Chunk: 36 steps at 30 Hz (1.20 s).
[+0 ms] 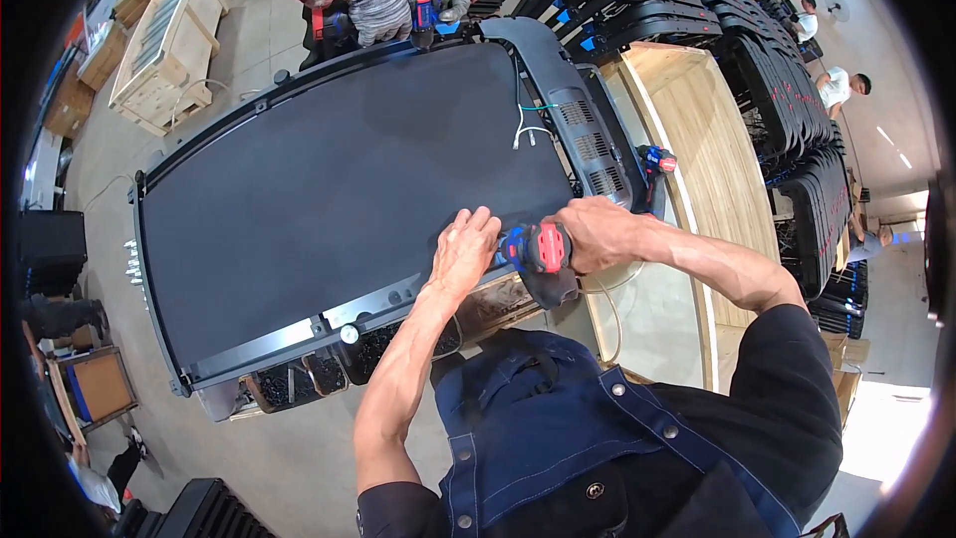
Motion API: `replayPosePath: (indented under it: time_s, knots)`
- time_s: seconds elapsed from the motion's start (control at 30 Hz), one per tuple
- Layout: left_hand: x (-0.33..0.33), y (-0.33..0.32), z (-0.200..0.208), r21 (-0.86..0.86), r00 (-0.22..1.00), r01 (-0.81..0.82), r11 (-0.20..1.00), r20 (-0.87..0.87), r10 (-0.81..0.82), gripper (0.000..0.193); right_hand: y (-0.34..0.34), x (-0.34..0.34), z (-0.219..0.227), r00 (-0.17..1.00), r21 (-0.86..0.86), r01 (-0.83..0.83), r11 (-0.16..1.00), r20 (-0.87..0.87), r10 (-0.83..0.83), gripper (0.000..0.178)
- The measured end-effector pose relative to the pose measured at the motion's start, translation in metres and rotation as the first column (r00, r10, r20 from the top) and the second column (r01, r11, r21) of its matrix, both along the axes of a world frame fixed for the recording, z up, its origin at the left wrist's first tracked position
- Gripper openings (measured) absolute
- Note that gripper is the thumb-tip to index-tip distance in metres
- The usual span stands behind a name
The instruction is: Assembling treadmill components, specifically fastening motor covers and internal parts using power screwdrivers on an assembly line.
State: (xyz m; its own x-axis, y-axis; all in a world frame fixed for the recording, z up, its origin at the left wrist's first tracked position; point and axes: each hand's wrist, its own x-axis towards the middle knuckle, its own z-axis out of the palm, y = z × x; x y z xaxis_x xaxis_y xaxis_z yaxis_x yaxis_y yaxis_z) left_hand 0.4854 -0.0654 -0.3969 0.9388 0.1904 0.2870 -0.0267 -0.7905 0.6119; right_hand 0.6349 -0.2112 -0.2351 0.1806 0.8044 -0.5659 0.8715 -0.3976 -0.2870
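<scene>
A treadmill base with a black running belt (329,189) lies before me, its dark motor cover (588,139) at the right end. Along the near side rail, my right hand (602,232) grips a red and blue cordless drill (539,247). My left hand (465,247) is at the front of that drill, over the rail, with its fingers curled. Whatever is between these fingers is hidden. Loose wires (526,125) with white connectors lie over the belt near the cover.
Across the base, a co-worker's striped gloves (381,10) hold another red and blue drill (423,10). A third drill (655,161) stands beside the motor cover. An open wooden crate (697,130) is at the right, with stacked black frames (767,90) behind it. Another crate (169,45) stands far left.
</scene>
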Motion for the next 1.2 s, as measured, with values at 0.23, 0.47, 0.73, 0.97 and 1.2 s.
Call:
replayPosePath:
  time_s: [0.23,0.47,0.73,0.97,1.2]
  knots:
    - [-0.003,0.003,0.004,-0.021,1.000,0.025,0.999,0.007,-0.025,0.023,0.018,0.001,0.003,0.997,-0.142,-0.043,0.989,0.064,0.052,0.036]
    - [-0.028,-0.005,0.017,-0.038,0.990,-0.063,0.997,0.125,0.067,0.015,0.011,0.012,0.004,0.985,-0.141,-0.166,0.976,0.015,0.170,0.054]
    - [-0.158,-0.090,-0.084,-0.256,0.858,-0.408,0.876,-0.436,0.272,0.015,-0.054,-0.006,0.032,0.995,0.195,-0.060,0.979,-0.065,0.074,0.065]
    - [-0.181,-0.097,-0.210,0.150,0.612,-0.424,0.893,-0.679,0.405,0.023,-0.115,-0.039,-0.021,0.962,0.169,0.105,0.980,-0.268,-0.057,0.057]
    - [-0.164,-0.086,-0.203,0.095,0.604,-0.230,0.969,-0.766,0.219,0.023,-0.152,-0.066,-0.051,0.933,0.052,0.179,0.982,-0.326,-0.153,0.049]
